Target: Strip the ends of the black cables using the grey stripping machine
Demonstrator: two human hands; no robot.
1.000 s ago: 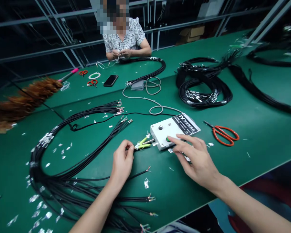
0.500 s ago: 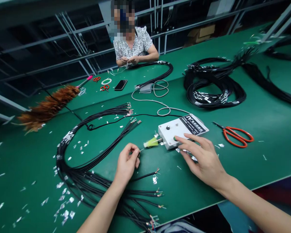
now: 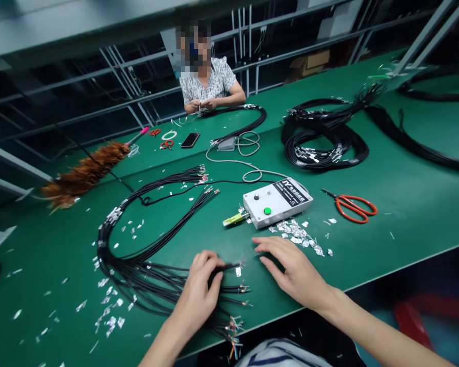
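My left hand (image 3: 202, 285) is closed around a black cable (image 3: 231, 265); the cable's stripped end points right and is blurred. Below it fans a bundle of black cables (image 3: 137, 272) with bared, coloured wire ends. To the right, my right hand (image 3: 290, 265) is open, fingers apart, holding nothing and hovering near that cable end. Beyond both hands stands a white control box (image 3: 256, 201) with a knob, a lit green button and a yellow-green clip (image 3: 235, 219) at its left side. Silver foil scraps (image 3: 296, 232) lie in front of the box.
Orange-handled scissors (image 3: 354, 206) lie right of the box. Coiled black cables (image 3: 325, 148) sit at back right, a brown feather duster (image 3: 87, 171) at left. A phone (image 3: 190, 140) lies near a person (image 3: 210, 86) working across the green table (image 3: 413, 214).
My right hand has left the green button and come nearer to me. My left hand has drawn back from the yellow-green clip to the black cables. The camera view has shifted slightly.
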